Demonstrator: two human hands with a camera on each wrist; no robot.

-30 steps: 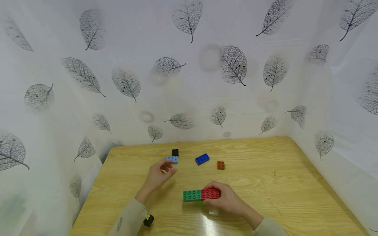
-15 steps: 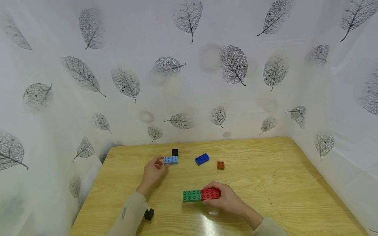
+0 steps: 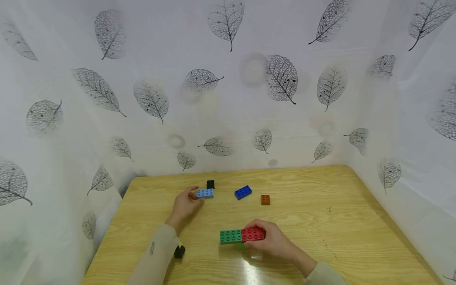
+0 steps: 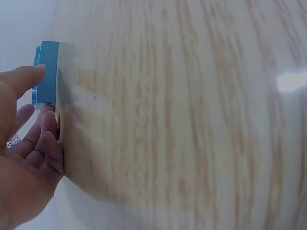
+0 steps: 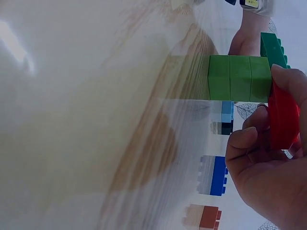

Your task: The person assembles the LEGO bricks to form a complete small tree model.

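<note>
- Head view: the right hand [image 3: 272,239] holds the red brick [image 3: 253,234], thumb on the near side and fingers round the far side.
- The left hand [image 3: 185,202] straddles the left end of the light-blue brick [image 3: 205,193], thumb before it and index finger beyond; whether the fingers press on it cannot be told.
- Joined structure: the green brick [image 3: 230,236] lies end to end with the red brick, both across the top of a light-green column [image 5: 240,77] of three pieces. In the right wrist view, the column appears to stand on the surface [image 3: 320,225].
- Loose pieces: the black brick [image 3: 210,184] just behind the light-blue one; the dark-blue brick [image 3: 243,192] to their right; the orange-brown brick [image 3: 265,200] farther right.
- Stage, as judged from the layout: column and crosspiece are already joined in a T. The light-blue brick seems the piece concerned at this step, not yet attached; three others lie untouched. Whether all four belong to the structure cannot be determined.
- Background: a leaf-printed cloth [image 3: 160,47] beyond the far edge.
</note>
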